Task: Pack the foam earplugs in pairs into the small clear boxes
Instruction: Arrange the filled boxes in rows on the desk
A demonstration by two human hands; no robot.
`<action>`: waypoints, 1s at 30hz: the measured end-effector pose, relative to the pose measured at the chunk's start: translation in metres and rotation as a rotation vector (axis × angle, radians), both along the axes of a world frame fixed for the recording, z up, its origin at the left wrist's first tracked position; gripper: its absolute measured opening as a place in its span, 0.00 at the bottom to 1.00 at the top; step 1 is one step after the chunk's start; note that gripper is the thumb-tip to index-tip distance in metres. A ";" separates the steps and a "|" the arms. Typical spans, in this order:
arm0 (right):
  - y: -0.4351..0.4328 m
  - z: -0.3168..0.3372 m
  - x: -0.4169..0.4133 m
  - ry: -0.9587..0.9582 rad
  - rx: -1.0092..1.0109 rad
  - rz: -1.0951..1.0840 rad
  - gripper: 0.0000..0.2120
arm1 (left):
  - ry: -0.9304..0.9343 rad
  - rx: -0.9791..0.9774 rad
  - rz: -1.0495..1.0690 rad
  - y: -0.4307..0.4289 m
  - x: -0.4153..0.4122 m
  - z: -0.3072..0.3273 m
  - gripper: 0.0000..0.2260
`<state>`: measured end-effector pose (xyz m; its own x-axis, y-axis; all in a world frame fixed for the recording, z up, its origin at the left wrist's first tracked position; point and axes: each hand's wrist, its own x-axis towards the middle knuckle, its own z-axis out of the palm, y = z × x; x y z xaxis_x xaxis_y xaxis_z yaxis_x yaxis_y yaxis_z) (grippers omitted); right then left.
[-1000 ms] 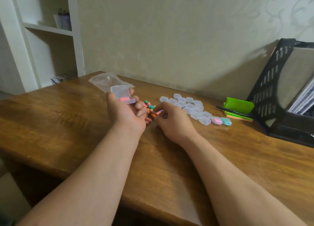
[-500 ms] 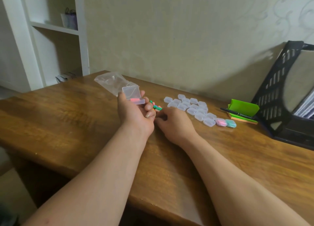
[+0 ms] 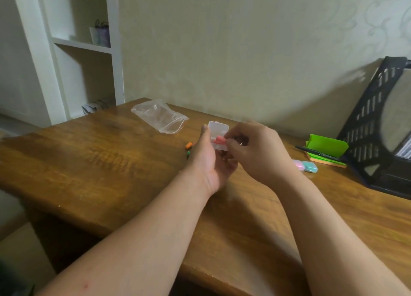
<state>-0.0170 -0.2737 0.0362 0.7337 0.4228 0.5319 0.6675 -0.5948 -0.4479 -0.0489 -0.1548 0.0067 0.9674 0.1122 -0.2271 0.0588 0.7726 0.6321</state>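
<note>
While left fingers (image 3: 205, 133) grip the clear box (image 3: 218, 128), right fingers (image 3: 231, 142) seemingly pinch its pink earplug (image 3: 219, 139).

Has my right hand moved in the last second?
Yes. The right hand rose off the table to the box in the left hand, pinching a pink earplug.

- Left hand (image 3: 208, 162): bare; thumbnail short and plain.
- Left forearm (image 3: 142, 240): bare from the wrist behind the grip to the frame edge. One small reddish spot (image 3: 85, 286) lies far back from the grip.
- Right hand (image 3: 260, 155): bare; outline softened by motion blur.
- Right forearm (image 3: 322, 229): bare from the wrist to the frame edge.
</note>
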 end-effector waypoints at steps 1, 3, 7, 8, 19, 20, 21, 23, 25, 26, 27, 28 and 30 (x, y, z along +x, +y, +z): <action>0.000 0.000 0.000 0.006 -0.003 0.004 0.06 | -0.002 0.003 0.004 0.000 0.000 0.000 0.32; 0.000 0.000 0.000 0.004 -0.008 0.009 0.06 | -0.006 0.009 0.011 0.001 0.001 0.000 0.32; -0.001 0.002 -0.002 0.025 0.028 0.041 0.07 | -0.009 0.000 0.003 0.002 0.003 -0.001 0.32; -0.003 0.003 -0.001 0.045 0.059 0.042 0.07 | -0.011 -0.010 0.007 0.002 0.003 -0.001 0.32; -0.012 -0.005 0.008 0.209 0.030 0.192 0.43 | -0.053 0.013 -0.043 -0.002 -0.001 -0.001 0.37; -0.010 -0.005 0.008 0.169 0.044 0.181 0.41 | -0.045 0.007 -0.040 -0.002 0.001 -0.001 0.37; -0.009 -0.006 0.008 0.128 0.050 0.167 0.37 | -0.033 0.001 -0.032 -0.001 0.002 -0.002 0.38; -0.008 -0.005 0.006 0.043 0.031 0.126 0.27 | -0.033 -0.001 -0.036 -0.001 0.004 -0.003 0.39; -0.007 -0.007 0.006 -0.040 -0.001 0.098 0.15 | -0.049 0.029 -0.054 -0.001 0.005 -0.004 0.41; -0.006 -0.008 0.007 -0.077 -0.021 0.088 0.12 | -0.054 0.043 -0.058 -0.002 0.004 -0.004 0.40; -0.006 -0.009 0.007 -0.106 -0.039 0.079 0.10 | -0.055 0.055 -0.059 -0.002 0.005 -0.005 0.38; -0.006 -0.011 0.008 -0.132 -0.054 0.068 0.09 | -0.058 0.064 -0.058 -0.003 0.006 -0.006 0.35; -0.006 -0.011 0.009 -0.184 -0.075 0.043 0.09 | -0.063 0.089 -0.058 -0.004 0.008 -0.007 0.33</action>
<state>-0.0075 -0.2793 0.0250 0.6078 0.4951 0.6208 0.7592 -0.5914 -0.2717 -0.0413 -0.1587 -0.0001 0.9848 0.0730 -0.1574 0.0596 0.7098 0.7018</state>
